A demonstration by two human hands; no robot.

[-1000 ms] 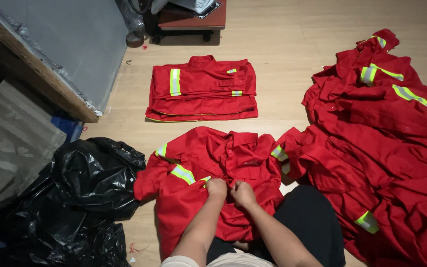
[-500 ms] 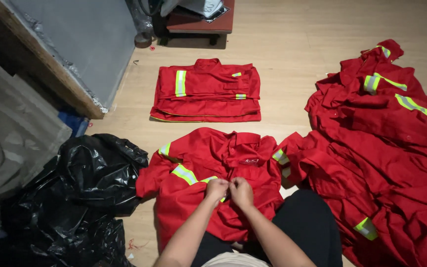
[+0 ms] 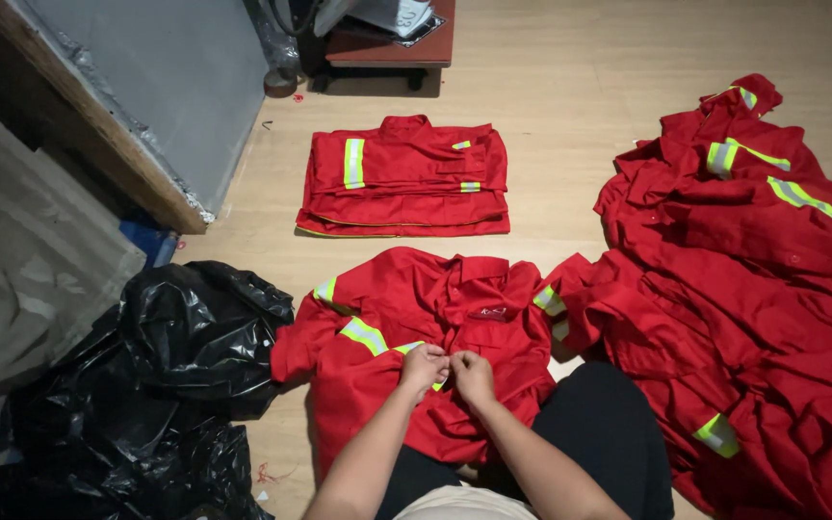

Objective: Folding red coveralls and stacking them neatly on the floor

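A red work shirt (image 3: 435, 318) with yellow-green reflective stripes lies spread on the wooden floor in front of me. My left hand (image 3: 423, 369) and my right hand (image 3: 474, 374) meet at the shirt's front opening, both pinching the fabric close together. My forearms reach in from the bottom of the view. Beyond the shirt sits a neatly folded stack of the same red shirts (image 3: 404, 178).
A large heap of unfolded red shirts (image 3: 753, 289) covers the floor at the right. A crumpled black plastic bag (image 3: 156, 376) lies at the left. A grey board (image 3: 166, 87) leans at the upper left, and a low reddish table (image 3: 392, 43) stands at the top.
My hands stay at the shirt's front, shifted slightly. The view has tilted a little, so everything sits somewhat lower in the picture.
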